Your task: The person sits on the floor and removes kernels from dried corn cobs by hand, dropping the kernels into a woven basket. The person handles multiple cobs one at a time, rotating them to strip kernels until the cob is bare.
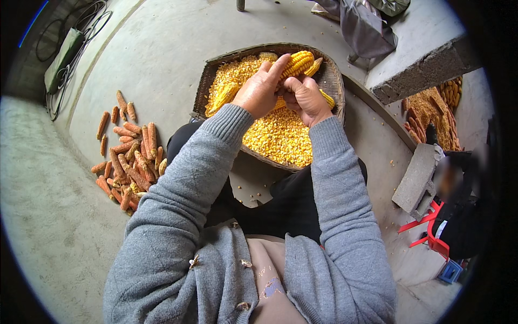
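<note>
Both my hands are over a woven bamboo basket (338, 81) that holds loose yellow corn kernels (279, 135). My left hand (261, 87) grips an ear of corn (298, 64) from the left, its index finger stretched along the side. Against the lower end of the same ear, my right hand (305, 97) is closed with the thumb on top. The fingers hide that end. More corn lies in the basket: one ear (224, 97) left of my hands, another ear (314, 67) at the far right, and a partly covered ear (327, 99) beside my right hand.
Shelled corncobs (135, 158) are heaped on the concrete floor at left. A cable coil and a green case (64, 60) lie at the upper left. Rightward are a concrete ledge (421, 69), a hollow block (415, 182), a red plastic chair (435, 235) and a person in dark clothes (465, 218).
</note>
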{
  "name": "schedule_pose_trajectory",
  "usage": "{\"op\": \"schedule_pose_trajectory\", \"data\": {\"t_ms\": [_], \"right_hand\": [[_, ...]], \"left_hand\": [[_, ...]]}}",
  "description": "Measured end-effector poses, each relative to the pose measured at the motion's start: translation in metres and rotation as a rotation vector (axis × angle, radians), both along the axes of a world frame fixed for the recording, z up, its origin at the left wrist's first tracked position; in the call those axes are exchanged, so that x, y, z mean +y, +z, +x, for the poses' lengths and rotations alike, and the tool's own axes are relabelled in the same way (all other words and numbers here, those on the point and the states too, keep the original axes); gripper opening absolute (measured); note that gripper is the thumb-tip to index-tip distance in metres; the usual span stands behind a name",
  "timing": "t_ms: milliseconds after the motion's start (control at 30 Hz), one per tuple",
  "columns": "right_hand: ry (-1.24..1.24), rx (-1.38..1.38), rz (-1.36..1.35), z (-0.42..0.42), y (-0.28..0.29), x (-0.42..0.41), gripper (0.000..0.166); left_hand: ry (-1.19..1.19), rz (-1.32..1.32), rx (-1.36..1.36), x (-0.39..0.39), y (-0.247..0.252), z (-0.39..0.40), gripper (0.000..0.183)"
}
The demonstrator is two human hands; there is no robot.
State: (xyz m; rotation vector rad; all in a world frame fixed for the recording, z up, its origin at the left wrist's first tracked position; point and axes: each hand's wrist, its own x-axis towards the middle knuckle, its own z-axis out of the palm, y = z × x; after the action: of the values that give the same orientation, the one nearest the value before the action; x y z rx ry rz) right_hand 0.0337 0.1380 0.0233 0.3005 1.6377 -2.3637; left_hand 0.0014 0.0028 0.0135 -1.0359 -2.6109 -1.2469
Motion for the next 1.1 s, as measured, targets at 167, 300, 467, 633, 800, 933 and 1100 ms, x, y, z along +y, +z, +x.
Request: {"op": "schedule_pose_trajectory", "data": {"t_ms": [167, 300, 467, 633, 800, 933, 1100], "right_hand": [[-0.033, -0.046, -0.018, 0.000, 0.002, -0.001, 0.006], [-0.031, -0.060, -0.054, -0.001, 0.001, 0.001, 0.009], [0.083, 0.011, -0.145, -0.002, 0.000, 0.009, 0.033], [0.036, 0.054, 0.024, 0.001, 0.006, 0.003, 0.036], [-0.027, -0.028, 0.151, 0.002, 0.007, -0.004, 0.029], [-0.047, -0.058, 0.132, 0.001, 0.006, -0.006, 0.024], [0.041, -0.017, 0.016, 0.000, 0.001, 0.002, 0.028]], "left_hand": [[0.006, 0.003, -0.036, 0.001, -0.002, -0.002, 0.071], [-0.035, 0.145, -0.048, 0.003, -0.007, -0.005, 0.074], [-0.123, 0.437, -0.378, 0.003, -0.011, -0.010, 0.079], [-0.235, 0.462, -0.448, 0.004, -0.008, -0.010, 0.084], [-0.157, 0.188, -0.283, 0.001, -0.017, -0.010, 0.085], [-0.217, 0.313, -0.249, 0.003, -0.014, -0.012, 0.082], [-0.265, 0.460, -0.375, 0.000, -0.005, -0.010, 0.077]]}}
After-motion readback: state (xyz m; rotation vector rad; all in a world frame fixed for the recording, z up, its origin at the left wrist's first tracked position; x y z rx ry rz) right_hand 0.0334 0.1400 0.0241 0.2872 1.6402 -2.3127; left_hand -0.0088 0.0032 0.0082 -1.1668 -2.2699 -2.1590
